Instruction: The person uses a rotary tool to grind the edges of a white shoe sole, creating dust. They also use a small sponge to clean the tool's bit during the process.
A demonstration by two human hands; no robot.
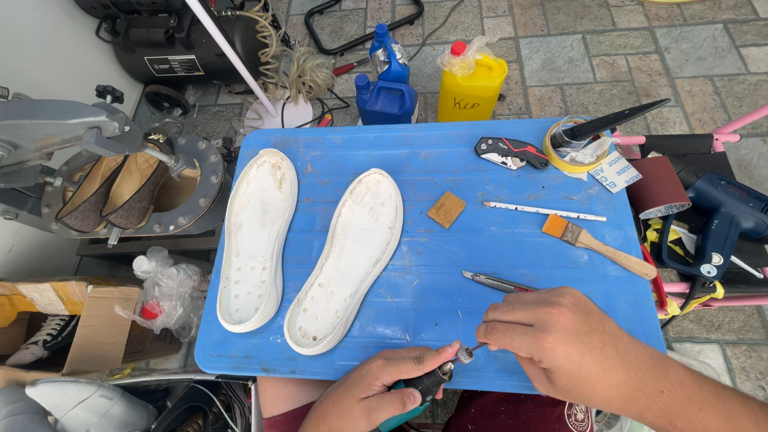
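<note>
Blue plastic makes up the tabletop (448,264), and at its near edge both hands work on one small rotary tool (432,382) with a dark body and a teal grip. The left hand (372,396) is wrapped around the tool's body from below, fingers closed on it. The right hand (552,336) comes in from the right, with thumb and fingertips pinched narrowly around the thin metal bit (474,350) at the tool's nose.

By the look of it the tool is light and rigid, an easy one-hand hold along the rubbery grip (the teal part should resist slipping). The bit is slender and probably bends or snaps under side load, so it is best held close to the collar.

Two white shoe soles (308,248) lie side by side further up the tabletop, inner faces up; they look flexible and light. Just beyond the right hand rests a slim craft knife (496,282). A wooden-handled brush (596,246) and a tan sanding block (446,210) lie well apart from the hands.
</note>
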